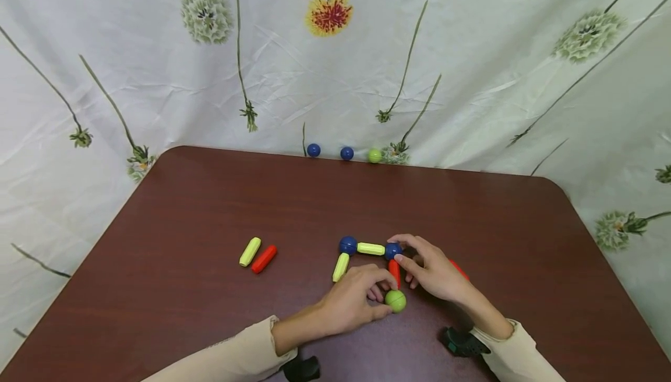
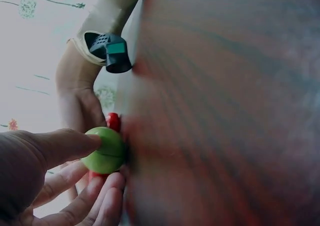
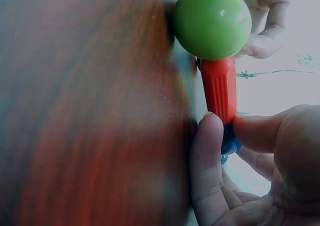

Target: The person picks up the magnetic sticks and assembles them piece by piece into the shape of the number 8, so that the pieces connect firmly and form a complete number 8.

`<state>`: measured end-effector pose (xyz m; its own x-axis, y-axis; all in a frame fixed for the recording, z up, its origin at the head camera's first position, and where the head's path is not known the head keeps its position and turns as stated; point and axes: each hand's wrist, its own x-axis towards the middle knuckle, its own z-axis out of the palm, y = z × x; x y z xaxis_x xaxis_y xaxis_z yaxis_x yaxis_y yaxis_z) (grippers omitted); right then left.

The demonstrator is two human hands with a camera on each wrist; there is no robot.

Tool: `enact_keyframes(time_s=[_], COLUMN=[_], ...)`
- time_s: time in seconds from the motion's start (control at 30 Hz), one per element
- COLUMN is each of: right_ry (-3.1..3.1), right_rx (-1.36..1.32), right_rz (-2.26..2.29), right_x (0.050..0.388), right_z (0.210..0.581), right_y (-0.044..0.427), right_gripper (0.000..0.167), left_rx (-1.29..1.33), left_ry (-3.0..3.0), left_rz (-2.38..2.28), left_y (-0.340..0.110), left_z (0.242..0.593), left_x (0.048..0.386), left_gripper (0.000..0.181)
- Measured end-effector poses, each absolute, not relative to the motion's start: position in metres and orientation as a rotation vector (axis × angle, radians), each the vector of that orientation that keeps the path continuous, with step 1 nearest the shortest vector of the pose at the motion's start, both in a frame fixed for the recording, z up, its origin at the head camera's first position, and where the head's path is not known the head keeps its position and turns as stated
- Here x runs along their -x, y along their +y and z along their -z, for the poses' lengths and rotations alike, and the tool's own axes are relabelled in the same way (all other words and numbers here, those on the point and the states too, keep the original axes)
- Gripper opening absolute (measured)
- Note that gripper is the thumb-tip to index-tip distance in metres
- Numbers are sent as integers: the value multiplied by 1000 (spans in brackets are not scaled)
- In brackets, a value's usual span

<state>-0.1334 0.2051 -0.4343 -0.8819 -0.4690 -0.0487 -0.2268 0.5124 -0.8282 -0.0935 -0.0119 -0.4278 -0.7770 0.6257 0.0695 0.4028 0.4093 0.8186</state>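
My left hand (image 1: 353, 300) pinches a green ball (image 1: 395, 301) between thumb and fingers, low over the brown table. From that ball a red rod (image 1: 394, 275) runs away to a blue ball (image 1: 392, 250). Thumb and fingers of my right hand (image 1: 435, 271) hold this blue ball; in the right wrist view the red rod (image 3: 220, 88) joins the green ball (image 3: 212, 22) to it. A yellow rod (image 1: 370, 248) links it to a second blue ball (image 1: 348, 245). Another yellow rod (image 1: 341, 267) comes toward me from there, its near end close to my left hand.
Left on the table (image 1: 173, 289) lie a loose yellow rod (image 1: 250, 251) and a red rod (image 1: 264, 259). Another red piece (image 1: 459, 269) shows partly behind my right hand. At the far edge sit two blue balls (image 1: 313, 149) and a green one (image 1: 374, 155), before a flowered cloth.
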Motion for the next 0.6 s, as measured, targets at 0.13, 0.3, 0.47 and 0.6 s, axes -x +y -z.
enact_keyframes(time_s=[0.13,0.3,0.47,0.6], right_ry=[2487,2484,2482,2483], right_rx=[589,591,593,586], right_rz=[1300,1303,1311,1315], right_x=[133,133,132,133], right_z=[435,434,434,434], right_y=[205,205,205,205], right_gripper=[33,33,32,32], left_rx=[-918,-919,-893,-873], left_ry=[2445,2472,2525,2573], left_rz=[-1301,-1330,-1363,-1393], left_y=[-15,-22,-33,-43], left_z=[423,415,405,397], left_x=[95,102,110,114], left_gripper=[25,22,24,23])
